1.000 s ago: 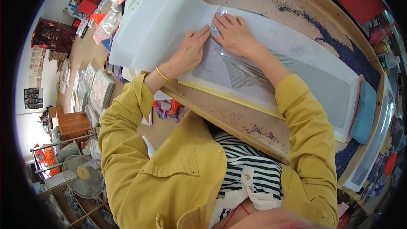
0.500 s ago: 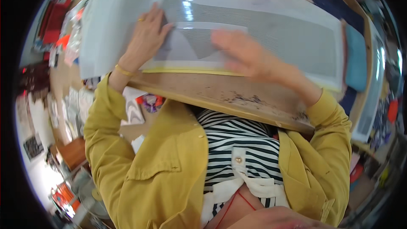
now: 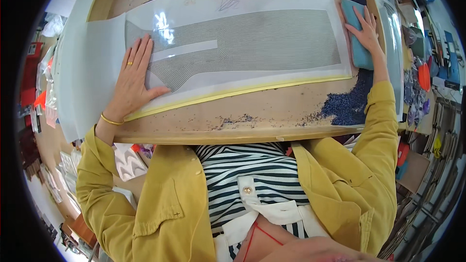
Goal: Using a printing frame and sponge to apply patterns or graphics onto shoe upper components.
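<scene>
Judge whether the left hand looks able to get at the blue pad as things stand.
Probably not easily: the left hand rests at the sheet's left end, the pad sits past its right end, and the right hand covers part of the pad.

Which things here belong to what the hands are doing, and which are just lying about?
In use:
- patterned sheet, under the left hand
- teal pad, under the right hand
- wooden tray beneath

Probably lying about:
- plastic bag
- orange object
- wavy-patterned card
</scene>
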A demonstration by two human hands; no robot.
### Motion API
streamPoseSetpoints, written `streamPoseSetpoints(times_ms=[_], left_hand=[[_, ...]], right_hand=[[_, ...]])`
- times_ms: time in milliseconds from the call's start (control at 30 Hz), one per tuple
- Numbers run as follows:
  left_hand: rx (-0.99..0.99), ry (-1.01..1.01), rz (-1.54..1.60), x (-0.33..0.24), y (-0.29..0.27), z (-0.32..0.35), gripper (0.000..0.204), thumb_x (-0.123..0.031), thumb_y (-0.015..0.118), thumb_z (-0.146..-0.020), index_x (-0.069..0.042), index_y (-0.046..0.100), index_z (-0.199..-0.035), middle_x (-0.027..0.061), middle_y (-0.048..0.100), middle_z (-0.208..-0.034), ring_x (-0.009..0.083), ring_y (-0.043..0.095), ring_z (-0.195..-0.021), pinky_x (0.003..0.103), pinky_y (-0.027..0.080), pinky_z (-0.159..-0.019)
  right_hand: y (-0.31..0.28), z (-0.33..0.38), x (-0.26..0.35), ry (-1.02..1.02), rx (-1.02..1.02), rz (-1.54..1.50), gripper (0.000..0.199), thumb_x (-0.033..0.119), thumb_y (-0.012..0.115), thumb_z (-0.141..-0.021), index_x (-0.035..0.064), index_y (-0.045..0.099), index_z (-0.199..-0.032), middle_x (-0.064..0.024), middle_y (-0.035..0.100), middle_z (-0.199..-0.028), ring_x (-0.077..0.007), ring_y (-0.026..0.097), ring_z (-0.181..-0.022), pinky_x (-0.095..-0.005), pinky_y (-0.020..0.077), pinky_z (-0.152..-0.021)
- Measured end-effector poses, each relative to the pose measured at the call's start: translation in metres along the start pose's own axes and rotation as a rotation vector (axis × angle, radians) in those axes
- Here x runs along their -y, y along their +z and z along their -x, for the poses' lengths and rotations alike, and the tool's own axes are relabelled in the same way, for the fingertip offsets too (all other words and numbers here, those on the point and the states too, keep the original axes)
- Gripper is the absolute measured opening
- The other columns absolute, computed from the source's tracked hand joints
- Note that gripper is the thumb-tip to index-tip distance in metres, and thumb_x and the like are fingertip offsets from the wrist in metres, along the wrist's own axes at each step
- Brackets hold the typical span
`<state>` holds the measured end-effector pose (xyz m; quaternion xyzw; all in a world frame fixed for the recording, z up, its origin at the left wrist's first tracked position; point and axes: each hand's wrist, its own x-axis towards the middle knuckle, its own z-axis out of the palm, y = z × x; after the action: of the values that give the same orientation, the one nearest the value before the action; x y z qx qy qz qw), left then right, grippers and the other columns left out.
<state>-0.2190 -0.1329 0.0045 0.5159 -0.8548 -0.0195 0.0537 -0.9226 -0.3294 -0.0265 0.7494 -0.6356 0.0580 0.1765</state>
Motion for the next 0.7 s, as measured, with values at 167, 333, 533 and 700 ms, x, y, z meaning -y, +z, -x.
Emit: streamPoseSetpoints(times_ms=[167,333,533,700], left_hand=[[-0.024,0.013,0.023,0.004,0.005,-0.003,0.118,-0.076,0.063,-0.077,-0.002,0.022,-0.159,0.0132,0.021,-0.167,0.0331,0.014,-0.155,0.044,0.01,-0.126],[-0.025,0.04,0.037,-0.002,0.005,-0.004,0.12,-0.075,0.066,-0.076,-0.001,0.022,-0.159,0.0144,0.021,-0.167,0.035,0.015,-0.154,0.045,0.011,-0.126],[-0.009,0.077,0.045,0.007,0.013,-0.007,0.12,-0.074,0.067,-0.077,0.0,0.021,-0.158,0.0155,0.021,-0.167,0.0363,0.017,-0.154,0.046,0.013,-0.125],[-0.005,0.036,0.071,0.0,0.007,-0.008,0.12,-0.073,0.067,-0.077,0.001,0.021,-0.158,0.0166,0.021,-0.166,0.0365,0.017,-0.154,0.047,0.013,-0.125]], right_hand=[[-0.013,-0.013,0.016,0.062,-0.021,-0.03,0.061,0.044,0.069,-0.084,0.0434,0.053,-0.143,0.002,0.038,-0.159,-0.034,0.041,-0.135,-0.072,0.0401,-0.098],[-0.082,-0.054,0.208,-0.018,0.237,-0.034,0.062,0.013,0.07,-0.078,0.0092,0.055,-0.138,-0.0154,0.041,-0.152,-0.033,0.052,-0.109,-0.0517,0.0471,-0.088],[-0.127,0.027,0.462,-0.57,-0.277,-0.546,0.032,0.018,0.06,-0.086,0.0066,0.063,-0.116,-0.0173,0.054,-0.134,-0.0294,0.048,-0.118,-0.0622,0.0429,-0.082],[-0.108,0.038,0.39,-0.392,0.005,-0.396,0.057,0.024,0.058,-0.095,0.0142,0.043,-0.149,-0.0014,0.035,-0.16,-0.0252,0.039,-0.139,-0.0593,0.0404,-0.096]])
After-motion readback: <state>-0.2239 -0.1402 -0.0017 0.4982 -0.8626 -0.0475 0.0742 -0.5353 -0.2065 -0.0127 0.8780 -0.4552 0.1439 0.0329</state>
